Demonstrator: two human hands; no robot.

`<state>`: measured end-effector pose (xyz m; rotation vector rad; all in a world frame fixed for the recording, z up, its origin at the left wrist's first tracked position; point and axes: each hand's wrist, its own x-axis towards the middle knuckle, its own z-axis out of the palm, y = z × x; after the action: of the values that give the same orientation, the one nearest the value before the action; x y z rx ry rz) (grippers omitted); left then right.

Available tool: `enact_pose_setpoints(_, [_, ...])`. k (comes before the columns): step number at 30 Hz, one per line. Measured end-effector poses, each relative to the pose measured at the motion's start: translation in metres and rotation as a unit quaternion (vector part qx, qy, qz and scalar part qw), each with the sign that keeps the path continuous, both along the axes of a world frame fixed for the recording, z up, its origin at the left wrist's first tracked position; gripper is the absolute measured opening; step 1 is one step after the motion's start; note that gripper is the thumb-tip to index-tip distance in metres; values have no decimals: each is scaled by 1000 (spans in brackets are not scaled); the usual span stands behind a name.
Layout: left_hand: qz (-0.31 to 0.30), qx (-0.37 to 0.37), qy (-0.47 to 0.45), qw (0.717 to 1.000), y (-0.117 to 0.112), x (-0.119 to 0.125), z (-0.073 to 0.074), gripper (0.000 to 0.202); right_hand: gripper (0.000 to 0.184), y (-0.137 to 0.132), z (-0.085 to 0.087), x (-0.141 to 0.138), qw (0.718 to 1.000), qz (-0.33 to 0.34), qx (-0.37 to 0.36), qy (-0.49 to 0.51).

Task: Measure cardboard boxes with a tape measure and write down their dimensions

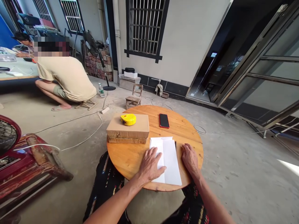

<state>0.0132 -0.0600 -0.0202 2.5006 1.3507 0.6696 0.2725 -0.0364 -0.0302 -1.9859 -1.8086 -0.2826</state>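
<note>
Left hand (151, 164): spread open on paper (171, 165), nothing gripped
Right hand (189, 157): half-curled on table (128, 157), can't tell contents
Box (137, 128): beyond Left hand, leftward
Phone (164, 120): beyond both hands

White paper (171, 165) lies flat on the round wooden counter (127, 158), near the rim closest to the viewer, a crease running lengthwise, another layer showing at its far end. A slim dark object (175, 144), perhaps a pen, lies along its right edge.

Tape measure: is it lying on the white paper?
No, the yellow tape measure sits on top of the cardboard box, while the left hand rests on the white paper.
</note>
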Motion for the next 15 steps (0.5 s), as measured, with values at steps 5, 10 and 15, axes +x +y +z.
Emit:
enact_pose_setpoints(5, [0, -4, -6, 1000, 0, 0, -1, 55, 36, 1, -2, 4, 1000, 4, 3, 20])
enact_pose_setpoints(10, [-2, -11, -1, 1000, 0, -1, 0, 56, 35, -1, -2, 6, 997, 9, 13, 71])
enact_pose_setpoints(15, [0, -15, 8, 1000, 1, -1, 0, 57, 33, 2, -3, 8, 987, 17, 43, 153])
